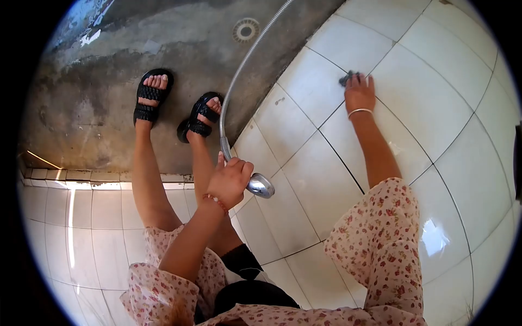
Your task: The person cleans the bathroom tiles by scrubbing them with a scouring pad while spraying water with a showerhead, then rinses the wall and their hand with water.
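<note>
My left hand (231, 179), with a beaded bracelet at its wrist, is wrapped round the handle of a chrome shower head (262, 186). Its round head sticks out to the right of my fist, and a ribbed metal hose (235, 79) runs up from the handle past the top of the view. Against the white tiled wall (331, 179), my right hand (360, 98) presses a dark grey scouring pad (347, 79). Most of the pad is hidden under my fingers; only its edge shows. A white bangle circles that wrist.
A round floor drain (246, 31) sits in the wet, dark concrete floor (98, 114). My feet, in black sandals (154, 92), stand on this floor close to the wall. Another tiled wall (106, 212) with a low tile edge lies at the lower left.
</note>
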Motion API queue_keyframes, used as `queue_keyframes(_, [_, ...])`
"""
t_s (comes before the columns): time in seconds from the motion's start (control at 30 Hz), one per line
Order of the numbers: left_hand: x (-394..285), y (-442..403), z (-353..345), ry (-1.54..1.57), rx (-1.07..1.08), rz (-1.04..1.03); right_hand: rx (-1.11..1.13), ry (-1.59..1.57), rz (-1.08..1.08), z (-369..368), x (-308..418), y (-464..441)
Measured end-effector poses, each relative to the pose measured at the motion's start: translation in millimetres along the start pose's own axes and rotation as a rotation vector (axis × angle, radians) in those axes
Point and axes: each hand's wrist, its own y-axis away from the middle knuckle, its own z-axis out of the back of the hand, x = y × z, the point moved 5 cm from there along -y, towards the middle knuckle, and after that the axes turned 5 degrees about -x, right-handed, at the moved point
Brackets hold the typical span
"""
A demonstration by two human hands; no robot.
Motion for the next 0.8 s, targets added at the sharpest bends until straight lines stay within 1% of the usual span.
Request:
queue_keyframes(0.03, [-0.1,0.0,-1.1,-0.008,-0.005,-0.001,0.121,0.089,-0.052,4.8,-20.1,-10.2])
queue_keyframes(0.1, [-0.6,-6.3,-3.4,-0.02,-0.024,-0.005,0.123,0.021,-0.025,5.1,-20.8,-4.8])
queue_keyframes(0.13, [-1.4,-8.8,-4.7,-0.01,-0.022,-0.001,0.136,-0.029,-0.011,2.5,-8.6,5.3])
queue_keyframes(0.17, [-2.4,-11.0,-4.8,-0.003,-0.02,0.002,0.19,-0.072,0.058,7.3,10.8,18.3])
queue_keyframes(0.2, [-3.6,-12.4,-3.6,0.005,-0.019,0.005,0.191,-0.12,0.092,8.8,33.4,35.7])
queue_keyframes(0.23, [-6.2,-12.7,-3.0,0.015,0.005,0.006,0.202,-0.218,0.112,14.3,54.1,51.6])
queue_keyframes(0.27, [-8.4,-12.6,-1.8,0.022,0.024,0.005,0.29,-0.268,0.144,22.2,67.3,61.8])
queue_keyframes(0.3, [-7.0,-13.9,-0.7,0.026,0.042,0.01,0.3,-0.244,0.099,25.0,61.1,54.8])
queue_keyframes(0.33, [-4.8,-15.7,3.0,0.043,0.008,0.02,0.31,-0.226,0.061,28.6,52.8,46.2])
queue_keyframes(0.4, [-6.9,-10.6,5.8,0.094,-0.034,0.042,0.281,-0.147,-0.085,16.6,10.3,12.7])
queue_keyframes(0.47, [-2.9,-8.9,1.7,0.081,-0.048,0.051,0.263,-0.083,-0.142,19.0,-15.1,-13.2])
queue_keyframes(0.5, [-0.8,-9.4,0.6,0.077,-0.049,0.048,0.218,-0.071,-0.124,17.9,-9.1,-11.7])
queue_keyframes(0.53, [0.3,-9.7,0.0,0.075,-0.047,0.048,0.235,-0.059,-0.105,13.4,2.6,-1.8])
queue_keyframes(0.6, [1.3,-9.2,1.4,0.081,-0.056,0.041,0.221,-0.2,-0.033,26.3,40.1,26.4])
queue_keyframes(0.67, [-3.7,-7.9,2.4,0.086,-0.037,0.027,0.356,-0.298,0.092,35.8,74.5,53.9])
queue_keyframes(0.73, [-3.4,-9.4,4.8,0.069,-0.004,0.023,0.404,-0.305,0.035,31.3,59.9,41.9])
queue_keyframes(0.77, [-2.8,-10.4,7.1,0.07,-0.028,0.022,0.433,-0.312,0.016,27.0,48.3,37.9])
queue_keyframes(0.8, [-3.8,-10.4,8.2,0.077,-0.047,0.02,0.294,-0.3,-0.039,16.0,24.7,23.0])
